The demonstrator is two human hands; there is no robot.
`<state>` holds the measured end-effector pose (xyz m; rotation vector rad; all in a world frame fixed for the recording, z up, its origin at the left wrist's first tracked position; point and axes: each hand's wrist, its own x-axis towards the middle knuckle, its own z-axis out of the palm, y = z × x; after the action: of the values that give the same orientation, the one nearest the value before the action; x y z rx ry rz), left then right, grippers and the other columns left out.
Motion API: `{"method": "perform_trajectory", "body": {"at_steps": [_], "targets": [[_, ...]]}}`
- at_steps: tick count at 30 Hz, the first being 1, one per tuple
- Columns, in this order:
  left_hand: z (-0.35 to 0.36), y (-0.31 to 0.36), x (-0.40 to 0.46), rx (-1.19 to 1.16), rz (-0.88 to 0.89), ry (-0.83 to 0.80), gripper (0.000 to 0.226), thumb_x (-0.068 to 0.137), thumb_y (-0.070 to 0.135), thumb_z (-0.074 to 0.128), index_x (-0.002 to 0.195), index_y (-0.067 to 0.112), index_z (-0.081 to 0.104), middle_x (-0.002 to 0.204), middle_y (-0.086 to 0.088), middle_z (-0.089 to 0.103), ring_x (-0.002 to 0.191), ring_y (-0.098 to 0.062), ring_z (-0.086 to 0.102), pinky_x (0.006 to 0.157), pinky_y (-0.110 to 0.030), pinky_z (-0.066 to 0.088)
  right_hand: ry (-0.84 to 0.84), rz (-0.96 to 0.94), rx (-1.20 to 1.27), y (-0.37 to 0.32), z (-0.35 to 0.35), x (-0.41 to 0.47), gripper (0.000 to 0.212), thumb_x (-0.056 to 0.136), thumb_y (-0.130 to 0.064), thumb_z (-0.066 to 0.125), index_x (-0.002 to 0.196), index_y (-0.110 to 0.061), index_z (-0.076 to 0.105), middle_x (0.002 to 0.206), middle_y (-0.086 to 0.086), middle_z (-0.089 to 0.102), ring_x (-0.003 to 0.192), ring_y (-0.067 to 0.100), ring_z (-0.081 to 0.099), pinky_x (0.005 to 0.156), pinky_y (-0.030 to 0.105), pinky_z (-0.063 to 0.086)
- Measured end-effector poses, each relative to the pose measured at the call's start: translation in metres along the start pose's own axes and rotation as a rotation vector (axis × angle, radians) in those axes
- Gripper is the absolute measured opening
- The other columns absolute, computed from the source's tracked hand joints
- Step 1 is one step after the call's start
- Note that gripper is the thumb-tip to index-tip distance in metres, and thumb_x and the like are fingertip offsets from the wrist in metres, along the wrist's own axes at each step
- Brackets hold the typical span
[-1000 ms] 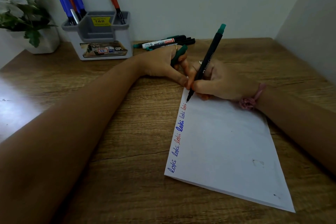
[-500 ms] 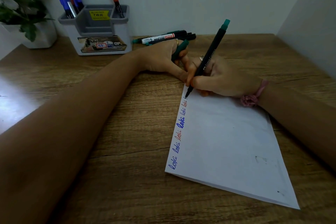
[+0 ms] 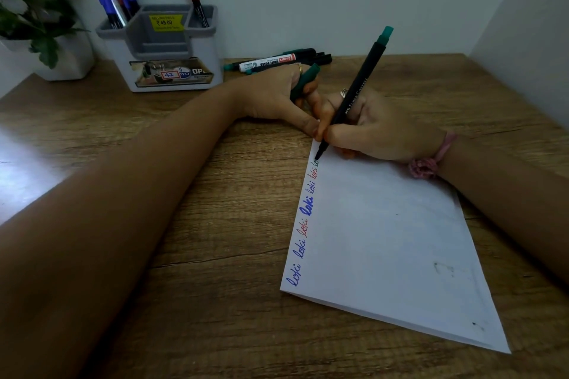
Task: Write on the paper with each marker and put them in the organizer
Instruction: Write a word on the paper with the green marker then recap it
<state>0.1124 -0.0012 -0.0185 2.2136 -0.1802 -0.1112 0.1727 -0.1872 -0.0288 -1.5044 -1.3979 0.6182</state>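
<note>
Green word started at far end of paper; five earlier words done, pen not yet in the organizer.

Paper (image 3: 385, 240) lies flat on desk (image 3: 184, 317), row of "loki" words along its left edge. Organizer (image 3: 163, 49) at back holds blue and red markers; spare markers (image 3: 277, 60) lie beside it. Right hand (image 3: 378, 129) pinches green pen (image 3: 354, 92), tip now further along, first green letters showing. Left hand (image 3: 277, 95) grips green cap (image 3: 304, 80), thumb pressing paper corner.
</note>
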Motion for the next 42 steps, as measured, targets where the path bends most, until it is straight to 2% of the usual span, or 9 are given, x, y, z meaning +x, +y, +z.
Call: {"method": "perform_trajectory", "body": {"at_steps": [6,11,15,18,24,29,34,39,42], "targets": [[-0.0013,-0.0029,0.0019,0.009,-0.016,-0.004,0.056,0.050,0.039,0.084,0.076,0.022,0.037,0.065,0.018,0.056,0.065,-0.003,0.047,0.062,-0.023,0.042,0.022,0.021,-0.005,-0.0028,0.0024,0.0000,0.020,0.072,-0.017,0.061,0.078,0.002,0.058,0.050,-0.008,0.055,0.041,0.006,0.050,0.041,0.016,0.039],[-0.0003,-0.0021,0.0019,0.014,-0.010,0.009,0.058,0.049,0.044,0.084,0.075,0.023,0.038,0.076,0.000,0.050,0.073,-0.015,0.045,0.069,-0.036,0.042,0.012,0.015,-0.024,-0.0027,-0.0005,-0.0006,0.039,0.072,-0.024,0.059,0.079,0.015,0.054,0.050,-0.008,0.052,0.042,0.008,0.048,0.042,0.016,0.039],[-0.0003,-0.0006,0.0016,0.014,-0.016,0.004,0.055,0.050,0.042,0.083,0.075,0.024,0.038,0.073,0.004,0.048,0.072,-0.013,0.045,0.067,-0.032,0.042,0.046,0.011,-0.015,-0.0040,0.0020,0.0009,0.042,0.070,-0.027,0.059,0.078,0.013,0.055,0.051,0.002,0.052,0.041,0.010,0.048,0.041,0.017,0.038],[-0.0005,-0.0018,0.0019,0.020,-0.021,0.008,0.055,0.049,0.042,0.084,0.074,0.024,0.039,0.073,0.007,0.050,0.072,-0.011,0.046,0.068,-0.032,0.043,0.033,0.016,-0.034,-0.0043,0.0019,0.0005,0.041,0.070,-0.027,0.059,0.078,0.013,0.056,0.051,-0.004,0.053,0.041,0.009,0.049,0.041,0.018,0.039],[-0.0010,-0.0027,0.0020,0.036,-0.025,0.014,0.060,0.047,0.045,0.085,0.078,0.022,0.040,0.083,-0.004,0.051,0.078,-0.016,0.048,0.075,-0.042,0.045,0.057,0.018,-0.001,-0.0060,0.0035,0.0001,0.043,0.070,-0.028,0.060,0.078,0.014,0.055,0.055,0.005,0.053,0.042,0.009,0.049,0.041,0.018,0.040],[-0.0021,-0.0014,0.0015,0.045,-0.050,0.012,0.057,0.052,0.038,0.088,0.081,0.020,0.041,0.069,0.017,0.058,0.070,-0.001,0.051,0.066,-0.020,0.047,0.059,0.027,-0.011,-0.0057,0.0019,-0.0011,0.046,0.068,-0.029,0.060,0.080,0.016,0.053,0.049,-0.006,0.054,0.040,0.005,0.048,0.041,0.016,0.038],[-0.0005,0.0008,-0.0002,0.057,-0.053,0.020,0.060,0.050,0.044,0.086,0.087,0.016,0.047,0.080,0.003,0.055,0.078,-0.012,0.051,0.073,-0.032,0.048,0.070,0.023,-0.027,-0.0055,0.0042,-0.0001,0.043,0.070,-0.028,0.060,0.079,0.013,0.054,0.051,0.000,0.054,0.041,0.007,0.049,0.041,0.016,0.038],[0.0002,0.0028,-0.0005,0.022,-0.050,0.006,0.049,0.059,0.024,0.081,0.084,0.015,0.041,0.068,0.020,0.063,0.068,0.006,0.055,0.065,-0.013,0.047,0.081,0.029,-0.021,-0.0063,0.0059,0.0005,0.044,0.070,-0.028,0.059,0.079,0.015,0.053,0.052,0.003,0.051,0.040,0.008,0.048,0.040,0.017,0.038],[0.0005,0.0056,-0.0020,0.019,-0.052,0.001,0.047,0.061,0.021,0.081,0.079,0.019,0.037,0.064,0.022,0.061,0.063,0.008,0.051,0.060,-0.011,0.044,0.088,0.059,-0.019,-0.0066,0.0055,-0.0007,0.039,0.071,-0.025,0.061,0.078,0.012,0.054,0.054,0.009,0.053,0.041,0.009,0.048,0.040,0.018,0.038]]}}
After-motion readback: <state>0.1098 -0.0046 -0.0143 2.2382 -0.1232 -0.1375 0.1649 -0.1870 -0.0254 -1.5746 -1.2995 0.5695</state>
